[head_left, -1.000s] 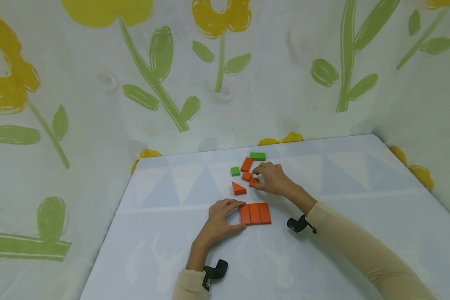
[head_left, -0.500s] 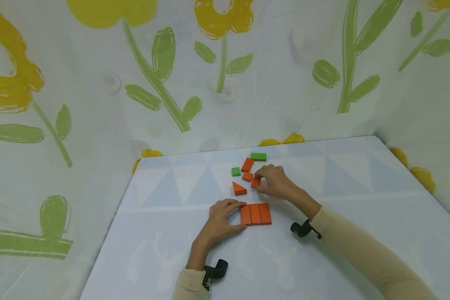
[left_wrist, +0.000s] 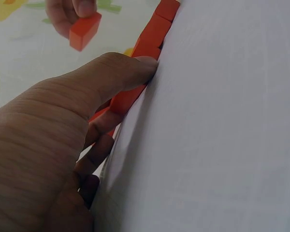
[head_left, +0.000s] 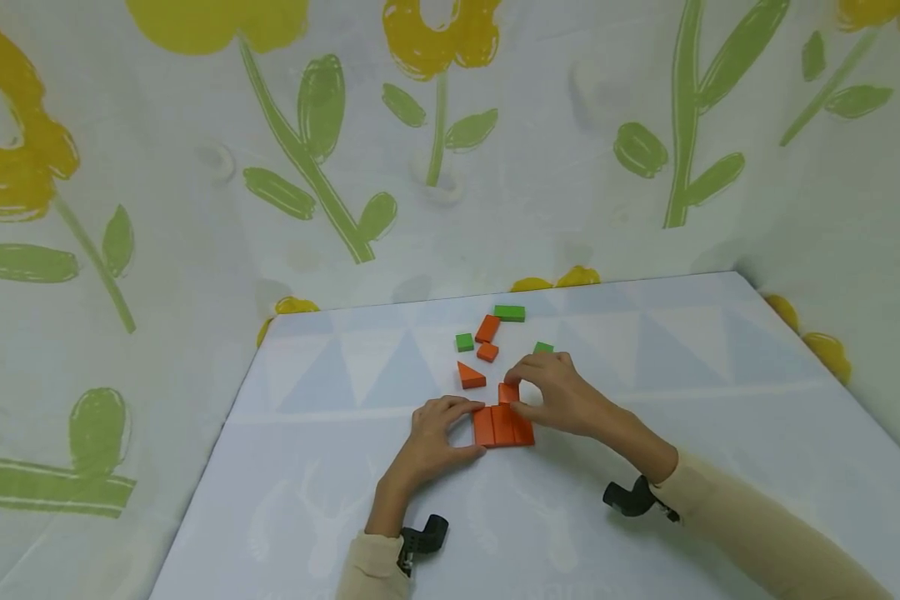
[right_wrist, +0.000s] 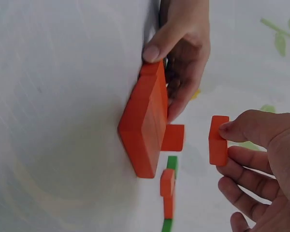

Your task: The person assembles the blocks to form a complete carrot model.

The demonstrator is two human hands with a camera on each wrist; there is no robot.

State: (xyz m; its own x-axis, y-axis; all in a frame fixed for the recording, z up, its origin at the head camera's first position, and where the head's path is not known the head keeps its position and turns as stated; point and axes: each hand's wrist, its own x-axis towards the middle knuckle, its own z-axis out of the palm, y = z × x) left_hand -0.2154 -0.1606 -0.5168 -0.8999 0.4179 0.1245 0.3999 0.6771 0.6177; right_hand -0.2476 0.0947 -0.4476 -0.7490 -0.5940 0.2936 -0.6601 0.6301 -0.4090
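Observation:
Three orange rectangular blocks (head_left: 502, 427) lie side by side on the table as a flat row. My left hand (head_left: 433, 433) holds the leftmost one, thumb at its near end and a fingertip at its far end. A small orange block (right_wrist: 218, 140) is pinched between thumb and fingers of my right hand (head_left: 558, 393). In the right wrist view that block hangs apart from the row, off the table. The left wrist view shows the same small block (left_wrist: 84, 32) raised beyond my left thumb (left_wrist: 130, 72).
Beyond the row lie an orange triangular block (head_left: 470, 377), another small orange block (head_left: 487, 352) and a longer orange block (head_left: 487, 328). Green blocks stand farther back: a long one (head_left: 509, 313) and two small ones, left (head_left: 464, 342) and right (head_left: 543, 347). A flower-print curtain (head_left: 532, 208) borders the table.
My right hand has lifted the small orange block and brought it nearer, over the row's far side. A green block behind that hand has come into view. My left hand stays on the row.

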